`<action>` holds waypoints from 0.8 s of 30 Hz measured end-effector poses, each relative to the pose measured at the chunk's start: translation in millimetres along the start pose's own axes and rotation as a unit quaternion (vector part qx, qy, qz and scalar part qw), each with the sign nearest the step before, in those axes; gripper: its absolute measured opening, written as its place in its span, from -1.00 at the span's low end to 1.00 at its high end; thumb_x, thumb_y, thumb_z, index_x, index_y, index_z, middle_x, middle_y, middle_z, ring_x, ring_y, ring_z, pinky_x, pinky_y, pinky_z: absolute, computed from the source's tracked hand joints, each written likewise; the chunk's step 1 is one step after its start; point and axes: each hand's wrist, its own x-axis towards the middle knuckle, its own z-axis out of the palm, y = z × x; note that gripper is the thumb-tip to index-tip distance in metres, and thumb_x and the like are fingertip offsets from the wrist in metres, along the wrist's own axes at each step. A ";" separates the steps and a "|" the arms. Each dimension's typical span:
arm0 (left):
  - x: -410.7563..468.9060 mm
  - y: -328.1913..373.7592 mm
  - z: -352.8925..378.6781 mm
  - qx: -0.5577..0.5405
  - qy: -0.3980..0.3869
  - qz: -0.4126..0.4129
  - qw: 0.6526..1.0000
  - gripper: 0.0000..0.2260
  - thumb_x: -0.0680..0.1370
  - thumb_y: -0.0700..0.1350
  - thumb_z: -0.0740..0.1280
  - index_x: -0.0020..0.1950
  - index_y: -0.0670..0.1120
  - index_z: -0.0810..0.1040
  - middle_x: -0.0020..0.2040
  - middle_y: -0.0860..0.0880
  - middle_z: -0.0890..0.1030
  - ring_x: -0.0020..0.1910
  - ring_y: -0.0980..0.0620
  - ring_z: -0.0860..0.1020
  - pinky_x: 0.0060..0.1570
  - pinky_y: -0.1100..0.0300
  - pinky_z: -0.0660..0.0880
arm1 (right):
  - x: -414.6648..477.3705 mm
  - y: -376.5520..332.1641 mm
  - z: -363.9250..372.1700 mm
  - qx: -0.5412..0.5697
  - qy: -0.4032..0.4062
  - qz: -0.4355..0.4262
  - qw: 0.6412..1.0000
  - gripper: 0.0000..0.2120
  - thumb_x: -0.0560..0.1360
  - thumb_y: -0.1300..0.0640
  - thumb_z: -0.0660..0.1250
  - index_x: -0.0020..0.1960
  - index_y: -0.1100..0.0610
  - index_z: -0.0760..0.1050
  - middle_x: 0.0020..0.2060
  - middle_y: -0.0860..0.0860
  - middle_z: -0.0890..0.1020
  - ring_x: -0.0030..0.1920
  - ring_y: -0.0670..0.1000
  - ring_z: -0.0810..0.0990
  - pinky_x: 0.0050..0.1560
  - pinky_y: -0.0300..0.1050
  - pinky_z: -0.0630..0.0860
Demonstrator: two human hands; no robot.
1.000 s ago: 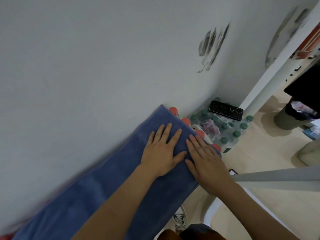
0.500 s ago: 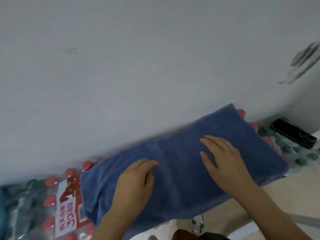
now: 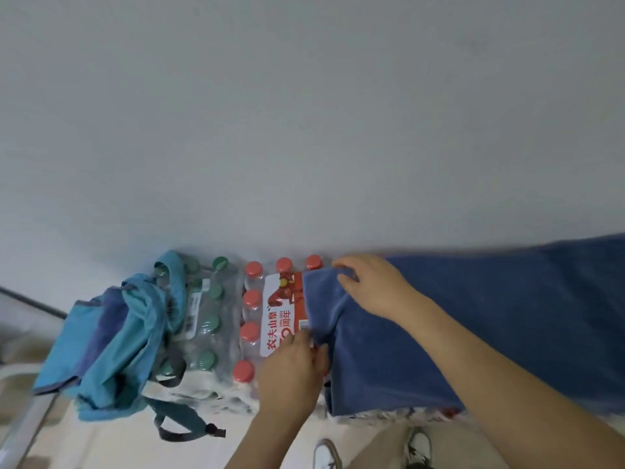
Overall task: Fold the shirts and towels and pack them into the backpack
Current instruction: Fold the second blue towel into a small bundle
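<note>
Left hand (image 3: 291,370) and right hand (image 3: 372,286) are each pinching a corner of the blue towel (image 3: 490,316) — lifting both level should align the fold.

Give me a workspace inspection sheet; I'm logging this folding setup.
Surface: shrink-wrapped bottle packs serve as the table.
Job's things: blue towel spread on the packs; teal backpack slumped at left.
Clutter: nothing seen.
Grips: left hand pinches the towel's near corner; right hand holds the far corner.
Cables: nothing seen.
Surroundings: white wall behind; shoes on pale floor.
</note>
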 end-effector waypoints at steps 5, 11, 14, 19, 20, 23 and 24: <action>4.6 1.3 9.9 -0.024 0.015 -0.019 0.999 -0.76 0.56 0.13 0.18 0.13 0.03 0.39 0.05 0.07 0.54 -0.02 0.04 0.54 -0.23 0.17 0.35 | 45.7 -15.8 31.3 -0.116 -0.082 -0.024 0.990 -0.59 0.56 0.12 0.23 0.40 0.07 0.33 0.31 0.05 0.44 0.22 0.12 0.48 0.18 -0.01 0.44; 17.4 6.3 15.4 -0.076 0.043 -0.056 0.995 -0.78 0.56 0.11 0.20 0.13 0.02 0.39 0.03 0.06 0.54 -0.07 0.04 0.53 -0.28 0.19 0.35 | 66.0 -15.0 33.3 -0.141 -0.114 -0.060 0.982 -0.85 0.54 0.19 0.26 0.06 0.12 0.56 -0.01 0.06 0.62 -0.02 0.09 0.58 0.04 0.01 0.52; 29.0 12.6 12.7 -0.119 0.049 -0.086 0.988 -0.77 0.53 0.12 0.26 0.08 0.02 0.43 -0.03 0.07 0.47 -0.09 0.04 0.48 -0.23 0.22 0.34 | 66.3 -10.2 16.0 0.051 -0.082 -0.038 0.995 -0.92 0.52 0.20 0.32 -0.03 0.09 0.57 -0.10 0.00 0.64 -0.17 -0.01 0.61 -0.08 -0.10 0.54; 22.9 23.6 8.6 -0.270 0.011 -0.065 0.961 -0.87 0.53 0.00 0.31 -0.12 -0.03 0.47 -0.19 0.03 0.54 -0.23 0.06 0.49 -0.27 0.23 0.43 | 79.1 -4.3 -2.7 0.124 -0.025 -0.021 0.992 -0.91 0.53 0.22 0.31 -0.05 0.03 0.50 -0.14 -0.09 0.58 -0.39 -0.11 0.61 -0.29 -0.30 0.44; 15.1 21.0 8.3 -0.308 -0.005 -0.074 0.949 -0.94 0.54 -0.04 0.30 -0.05 -0.01 0.46 -0.18 0.05 0.56 -0.22 0.08 0.51 -0.23 0.19 0.48 | 80.9 -4.4 -0.2 0.099 -0.014 -0.027 0.995 -0.91 0.52 0.20 0.32 -0.03 0.03 0.51 -0.13 -0.08 0.58 -0.33 -0.08 0.62 -0.26 -0.28 0.44; -9.2 5.3 8.7 -0.313 -0.004 -0.074 0.947 -0.78 0.55 -0.16 0.23 0.15 0.09 0.39 -0.11 0.10 0.57 -0.18 0.11 0.52 -0.14 0.09 0.48 | 85.1 -5.6 11.5 0.018 0.025 -0.054 0.998 -0.93 0.51 0.14 0.34 -0.01 0.07 0.52 -0.11 -0.04 0.58 -0.16 -0.01 0.53 -0.18 -0.20 0.34; -15.7 -0.8 9.2 -0.310 0.004 -0.075 0.948 -0.74 0.56 -0.17 0.21 0.19 0.12 0.37 -0.08 0.11 0.59 -0.15 0.11 0.53 -0.12 0.10 0.47 | 86.6 -6.4 15.8 -0.011 0.042 -0.065 0.997 -0.93 0.52 0.13 0.32 0.00 0.09 0.52 -0.10 -0.02 0.57 -0.15 -0.01 0.49 -0.18 -0.20 0.31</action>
